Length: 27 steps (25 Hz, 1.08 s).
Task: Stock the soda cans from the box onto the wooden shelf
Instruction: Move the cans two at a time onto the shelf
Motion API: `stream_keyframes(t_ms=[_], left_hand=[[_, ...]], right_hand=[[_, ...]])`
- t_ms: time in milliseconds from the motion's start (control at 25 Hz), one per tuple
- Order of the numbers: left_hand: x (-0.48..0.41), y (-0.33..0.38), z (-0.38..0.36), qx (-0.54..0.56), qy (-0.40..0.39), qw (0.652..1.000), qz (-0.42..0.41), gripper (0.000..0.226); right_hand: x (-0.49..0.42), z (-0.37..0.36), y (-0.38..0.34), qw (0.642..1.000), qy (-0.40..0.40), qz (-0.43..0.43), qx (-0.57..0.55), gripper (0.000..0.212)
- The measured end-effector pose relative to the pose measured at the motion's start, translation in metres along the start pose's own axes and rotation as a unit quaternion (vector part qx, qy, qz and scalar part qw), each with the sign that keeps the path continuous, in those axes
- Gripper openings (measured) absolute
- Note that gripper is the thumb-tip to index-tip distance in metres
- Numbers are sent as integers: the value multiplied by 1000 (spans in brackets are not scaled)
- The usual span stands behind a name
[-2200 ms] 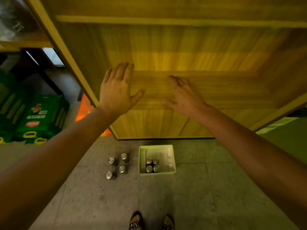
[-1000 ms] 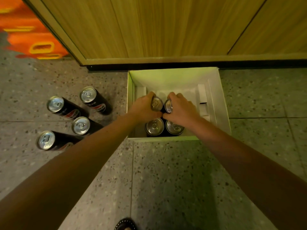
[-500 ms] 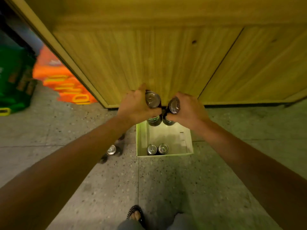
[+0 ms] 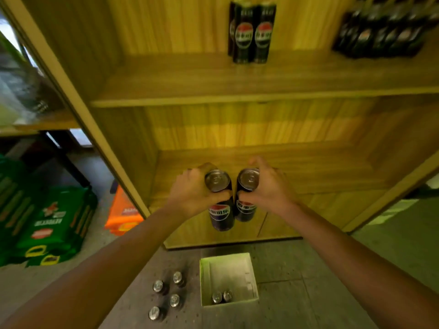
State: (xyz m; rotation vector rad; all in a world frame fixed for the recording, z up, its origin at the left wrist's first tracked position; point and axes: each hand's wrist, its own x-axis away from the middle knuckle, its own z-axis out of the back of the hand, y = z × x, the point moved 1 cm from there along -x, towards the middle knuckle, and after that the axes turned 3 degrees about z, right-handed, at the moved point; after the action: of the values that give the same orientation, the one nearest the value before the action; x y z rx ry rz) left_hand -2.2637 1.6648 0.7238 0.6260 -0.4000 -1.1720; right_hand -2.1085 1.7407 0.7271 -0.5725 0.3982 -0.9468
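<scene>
My left hand (image 4: 192, 194) grips a tall dark soda can (image 4: 219, 211) near its top, and my right hand (image 4: 268, 188) grips a second dark can (image 4: 245, 208) beside it. Both cans are upright, side by side, held just in front of the lower wooden shelf board (image 4: 308, 169). On the floor below stands the white box (image 4: 251, 276) with two cans (image 4: 222, 296) left in its near corner. The upper shelf board (image 4: 180, 86) carries a small group of the same dark cans (image 4: 253, 32).
Several loose cans (image 4: 167, 293) stand on the floor left of the box. A larger cluster of dark cans (image 4: 382, 32) sits at the upper shelf's right. Green cartons (image 4: 45, 224) and an orange pack (image 4: 122, 212) lie left of the shelf unit.
Both hands reached into the box, each took a can, and lifted the pair up to the lower shelf's height. The view tilted up, showing the stocked upper shelf.
</scene>
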Motion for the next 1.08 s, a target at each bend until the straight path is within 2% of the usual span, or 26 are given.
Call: stream_keyframes(t_ms=[160,440,680,840,1080], left_hand=[[-13,59,74,-17,16,999,-42,45],[-55,129,140,-13,33,998,-52,43],[-132,163,146,9,21,999,-39,40],[-202,179,131,16,36,999,10,52],[-272,190,104,32,45,997,60,55]], right_hand=[[-9,76,-56,999,43,24,-3,52],[-45,152,-98,991,117,68,2,50],[-125,189,-79,986,150,76,-22,47],[-195,205,-51,987,130,96,-17,56],[-270,207,-25,988,101,118,-8,45]])
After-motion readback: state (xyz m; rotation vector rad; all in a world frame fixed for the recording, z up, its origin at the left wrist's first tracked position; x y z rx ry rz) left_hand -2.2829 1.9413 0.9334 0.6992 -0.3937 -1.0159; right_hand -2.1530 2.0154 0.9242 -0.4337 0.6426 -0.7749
